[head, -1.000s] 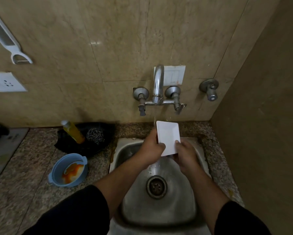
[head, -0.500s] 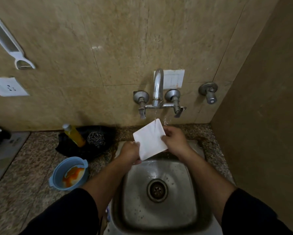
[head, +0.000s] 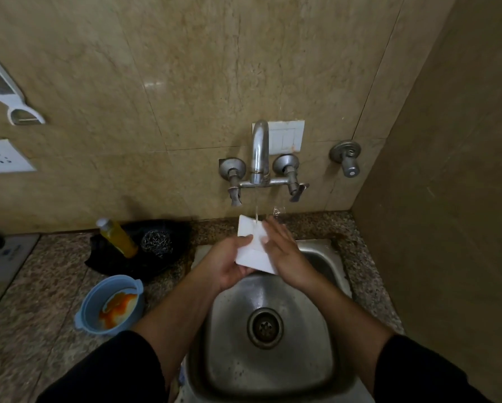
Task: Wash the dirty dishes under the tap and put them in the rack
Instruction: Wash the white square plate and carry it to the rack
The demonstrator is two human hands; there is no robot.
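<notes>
Under the tap [head: 260, 152], the left hand [head: 229, 264] pinches the white square plate [head: 251, 248] by its left edge while the right hand [head: 284, 251] lies flat, fingers [head: 274, 231] spread, on its right face.

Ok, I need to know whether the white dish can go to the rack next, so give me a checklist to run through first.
1. Water running from the chrome tap onto the white square plate: ok.
2. Left hand gripping the plate's left edge: ok.
3. Right hand flat on the plate's face, rubbing rather than gripping: ok.
4. Plate fully clean: cannot tell, hands cover much of it.
5. Rack in sight to receive it: not ok, none in view.
6. Blue plastic bowl on the granite counter washed: not ok, orange residue inside.
</notes>
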